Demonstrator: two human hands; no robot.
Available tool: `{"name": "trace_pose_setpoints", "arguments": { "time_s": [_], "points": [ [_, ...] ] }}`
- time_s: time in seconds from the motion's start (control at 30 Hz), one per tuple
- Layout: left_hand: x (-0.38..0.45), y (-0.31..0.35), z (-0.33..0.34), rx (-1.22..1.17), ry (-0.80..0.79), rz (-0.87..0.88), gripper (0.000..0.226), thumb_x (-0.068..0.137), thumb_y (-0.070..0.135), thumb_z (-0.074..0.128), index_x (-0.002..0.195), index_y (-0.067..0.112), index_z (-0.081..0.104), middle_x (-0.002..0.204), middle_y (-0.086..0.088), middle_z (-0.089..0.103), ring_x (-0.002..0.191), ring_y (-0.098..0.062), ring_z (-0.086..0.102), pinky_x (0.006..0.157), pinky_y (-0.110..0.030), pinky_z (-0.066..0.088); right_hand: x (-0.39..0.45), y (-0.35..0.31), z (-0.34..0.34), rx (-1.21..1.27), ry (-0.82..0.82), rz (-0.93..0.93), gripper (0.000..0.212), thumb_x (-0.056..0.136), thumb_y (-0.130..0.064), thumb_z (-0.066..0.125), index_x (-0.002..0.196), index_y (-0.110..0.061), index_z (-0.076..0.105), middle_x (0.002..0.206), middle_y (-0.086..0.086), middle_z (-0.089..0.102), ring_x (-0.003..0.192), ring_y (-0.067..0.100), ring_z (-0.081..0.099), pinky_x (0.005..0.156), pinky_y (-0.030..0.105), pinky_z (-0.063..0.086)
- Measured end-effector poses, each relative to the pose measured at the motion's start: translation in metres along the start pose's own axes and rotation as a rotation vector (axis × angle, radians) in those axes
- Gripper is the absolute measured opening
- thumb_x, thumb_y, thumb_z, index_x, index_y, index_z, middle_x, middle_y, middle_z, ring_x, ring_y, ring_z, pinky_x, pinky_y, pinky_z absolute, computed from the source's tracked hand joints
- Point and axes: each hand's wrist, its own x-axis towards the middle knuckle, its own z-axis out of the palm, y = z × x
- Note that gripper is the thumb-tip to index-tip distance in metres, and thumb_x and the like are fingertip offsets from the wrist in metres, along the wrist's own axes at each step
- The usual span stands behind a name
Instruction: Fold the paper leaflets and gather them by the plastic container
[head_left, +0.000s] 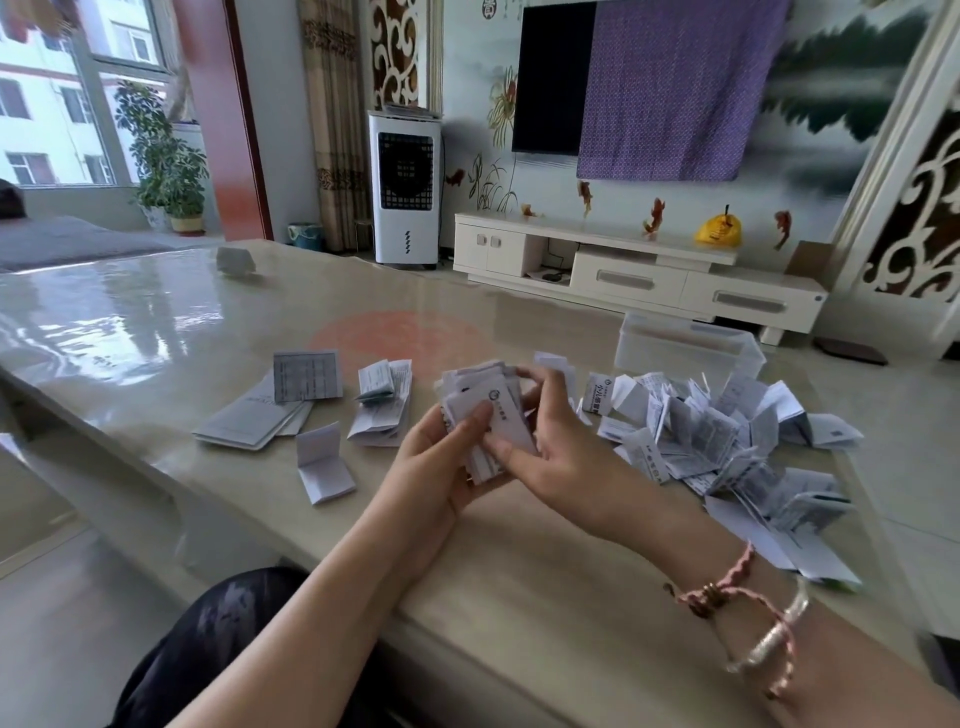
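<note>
Resting between both hands (498, 457): leaflets (485, 410)

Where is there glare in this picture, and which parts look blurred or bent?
Head view: window glare on the glossy table at left; the leaflet bundle held in both hands, left and right, is motion-blurred; wide-angle bending tilts the right doorframe.

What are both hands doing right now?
Left hand: grips the stack of folded leaflets.
Right hand: holds the same stack, thumb on top.
</note>
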Motion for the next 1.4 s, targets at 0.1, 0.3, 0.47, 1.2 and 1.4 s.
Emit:
{"name": "trace_pose_setpoints", "arguments": {
  "time_s": [0.1,0.3,0.47,1.2,1.4],
  "points": [
    [0.004,0.001,-0.002,-0.042,0.107,-0.017,0.036,0.093,0.018,0.05,0.125,0.003,0.056,0.112,-0.02,0.068,0.096,-0.033,0.068,0.08,-0.041,0.057,-0.004,0.001,-0.019,-0.46,0.379,-0.032,0.054,0.085,-0.043,0.061,0.126,-0.016,0.038,0.107,-0.004,0.043,0.099,0.013,0.045,0.084,0.022,0.036],
    [0.01,-0.002,0.003,0.029,0.193,-0.058,0.032,0.097,0.018,0.049,0.125,0.004,0.053,0.113,-0.023,0.066,0.09,-0.036,0.069,0.074,-0.044,0.058,-0.003,0.019,-0.029,-1.006,0.275,0.301,0.046,0.085,-0.061,0.052,0.107,-0.02,0.054,0.104,0.0,0.06,0.112,0.023,0.047,0.089,0.037,0.031],
    [0.018,0.002,0.0,0.044,0.22,-0.175,0.028,0.098,0.018,0.05,0.122,0.004,0.052,0.114,-0.025,0.065,0.088,-0.035,0.07,0.06,-0.037,0.06,0.008,0.031,-0.038,-0.878,0.573,-0.035,0.012,0.091,-0.017,0.058,0.086,-0.018,0.069,0.075,0.001,0.07,0.076,0.025,0.064,0.073,0.032,0.03],
    [0.017,0.005,0.008,-0.113,-0.018,-0.284,0.045,0.1,0.038,0.037,0.109,0.002,0.063,0.089,-0.016,0.071,0.072,-0.022,0.071,0.058,-0.032,0.059,0.001,0.027,-0.011,-0.565,0.175,-0.37,0.048,0.078,0.0,0.047,0.122,-0.007,0.064,0.125,0.004,0.064,0.116,0.02,0.057,0.102,0.032,0.044],
    [0.026,-0.001,0.018,0.033,0.129,-0.197,0.03,0.101,0.014,0.042,0.127,0.001,0.048,0.112,-0.026,0.064,0.082,-0.035,0.069,0.053,-0.034,0.058,-0.012,0.023,-0.06,-0.334,0.287,-0.109,0.064,0.075,0.016,0.039,0.109,-0.03,0.067,0.113,-0.008,0.061,0.108,0.007,0.048,0.09,0.013,0.036]
  ]
}}
